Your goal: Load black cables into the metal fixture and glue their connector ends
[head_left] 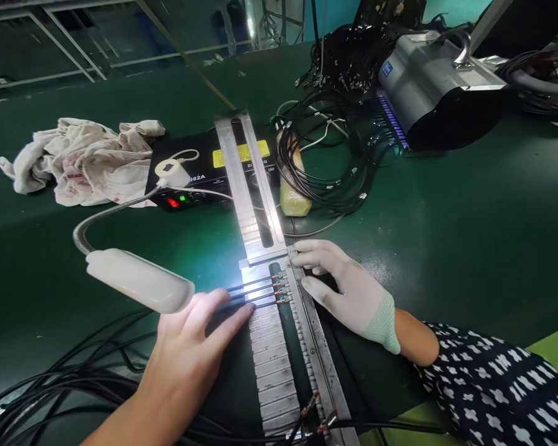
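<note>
My bare left hand point(195, 341) is at the left side of a long slotted metal fixture point(270, 344), thumb and fingers closed around several thin black cables point(260, 295). These cables lie side by side across the grooves, and their stripped ends with small metal connectors point(283, 291) reach over the slot to the right rail. My right hand point(346, 288), in a white glove with a mint cuff, rests its fingertips on the rail's upper end, thumb spread apart from the fingers. Beyond, a metal frame with long slots point(235, 164) tilts up from the fixture.
A white gooseneck lamp point(139, 282) lights the fixture closely from the left. Behind stand a black control box point(190, 195), a crumpled cloth point(93, 158) and coiled black cables point(302, 158). A silver machine point(428, 80) with a handle is at back right. More black cables point(74, 378) lie front left.
</note>
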Demonstrator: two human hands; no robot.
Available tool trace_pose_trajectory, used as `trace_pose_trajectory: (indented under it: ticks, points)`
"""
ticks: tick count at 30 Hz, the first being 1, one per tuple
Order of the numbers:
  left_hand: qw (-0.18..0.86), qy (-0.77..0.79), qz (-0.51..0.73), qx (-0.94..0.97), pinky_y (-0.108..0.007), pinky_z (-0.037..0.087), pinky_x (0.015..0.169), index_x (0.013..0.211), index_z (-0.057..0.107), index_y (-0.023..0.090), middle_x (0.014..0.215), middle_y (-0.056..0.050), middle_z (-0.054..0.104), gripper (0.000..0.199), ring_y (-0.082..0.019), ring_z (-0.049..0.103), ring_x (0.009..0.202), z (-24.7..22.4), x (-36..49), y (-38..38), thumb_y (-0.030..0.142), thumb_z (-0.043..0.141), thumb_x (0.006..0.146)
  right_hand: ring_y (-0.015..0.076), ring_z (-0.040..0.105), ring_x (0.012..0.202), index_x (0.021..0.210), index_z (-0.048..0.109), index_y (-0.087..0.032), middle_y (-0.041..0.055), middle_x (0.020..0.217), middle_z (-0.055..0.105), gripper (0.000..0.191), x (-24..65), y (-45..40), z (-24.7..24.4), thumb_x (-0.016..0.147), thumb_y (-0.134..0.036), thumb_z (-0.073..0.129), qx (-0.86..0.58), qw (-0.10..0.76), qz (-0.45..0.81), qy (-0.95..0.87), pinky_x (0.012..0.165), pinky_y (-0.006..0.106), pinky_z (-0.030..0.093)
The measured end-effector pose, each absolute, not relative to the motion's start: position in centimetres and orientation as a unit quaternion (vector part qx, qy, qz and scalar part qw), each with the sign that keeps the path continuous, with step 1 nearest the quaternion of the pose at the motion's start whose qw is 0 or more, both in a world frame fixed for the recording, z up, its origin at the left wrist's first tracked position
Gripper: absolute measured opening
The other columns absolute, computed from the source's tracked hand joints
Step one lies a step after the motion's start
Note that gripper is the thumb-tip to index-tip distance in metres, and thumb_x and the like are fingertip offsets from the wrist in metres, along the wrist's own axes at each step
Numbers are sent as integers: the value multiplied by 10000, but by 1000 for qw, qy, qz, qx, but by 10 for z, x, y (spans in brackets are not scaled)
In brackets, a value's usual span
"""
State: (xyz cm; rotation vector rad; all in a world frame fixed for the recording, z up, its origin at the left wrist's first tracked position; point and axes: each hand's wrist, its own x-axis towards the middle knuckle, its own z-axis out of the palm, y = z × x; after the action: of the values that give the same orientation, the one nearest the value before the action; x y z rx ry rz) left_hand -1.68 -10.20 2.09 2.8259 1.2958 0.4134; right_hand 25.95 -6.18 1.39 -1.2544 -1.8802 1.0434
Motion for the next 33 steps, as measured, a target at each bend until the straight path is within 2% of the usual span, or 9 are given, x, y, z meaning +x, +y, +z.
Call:
trace_pose_trajectory:
  ticks: [5,8,12,18,21,22,24,28,33]
  points:
    - [61,461,95,880,-305,393,678,1396,433,241,926,-74,548,475,-188,491,793,14,-14,-126,114,366,944,182,499,1211,1132,610,-281,0,1319,506,257,260,-62,13,912,-165,545,-478,321,390,-718,1045,381,449]
    - [53,459,88,883,-293,369,626,1418,396,217,898,-67,569,491,-180,472,731,10,-11,-129,108,368,941,175,513,1186,1126,620,-285,-2,1304,511,267,258,-60,10,907,-151,546,-479,327,389,-716,1016,364,474]
    - [59,456,92,883,-295,379,623,1348,459,211,912,-64,581,426,-186,494,744,15,-8,-122,109,374,943,153,579,1046,1106,634,-275,6,1267,525,264,256,-59,7,901,-134,544,-477,346,377,-715,929,333,527]
    - [288,437,101,846,-275,470,822,1297,438,256,1081,-54,582,334,-187,547,955,46,-22,-141,260,458,963,187,547,1142,1109,616,-261,28,1288,522,251,266,-87,10,909,-141,526,-458,327,382,-733,972,374,509]
    - [385,410,19,827,-233,471,831,1057,538,274,1027,-12,585,129,-157,552,933,58,-30,-156,270,438,976,195,552,1143,1101,609,-265,28,1269,537,243,271,-98,10,906,-144,529,-456,320,383,-737,979,387,508]
    - [404,408,0,819,-228,467,820,975,542,264,979,-4,581,131,-150,551,910,60,-32,-158,255,412,985,199,556,1141,1100,607,-264,31,1263,542,245,272,-99,9,903,-141,528,-458,323,382,-735,975,391,513]
    - [424,424,4,800,-220,463,767,884,508,239,896,0,561,178,-140,541,843,59,-32,-159,245,370,996,209,566,1136,1101,605,-263,37,1261,545,254,272,-99,8,897,-136,526,-463,326,383,-730,963,402,525]
    - [391,485,75,778,-204,443,637,860,446,223,800,6,520,180,-128,499,697,54,-28,-154,283,347,999,215,585,1111,1105,607,-262,45,1268,545,260,271,-94,7,893,-136,524,-467,323,386,-727,947,407,540]
    - [424,431,3,797,-184,465,728,896,522,239,898,3,562,138,-126,560,828,61,-27,-151,272,419,981,216,589,1104,1101,609,-263,43,1268,547,259,272,-95,7,888,-138,529,-465,324,388,-727,935,401,547]
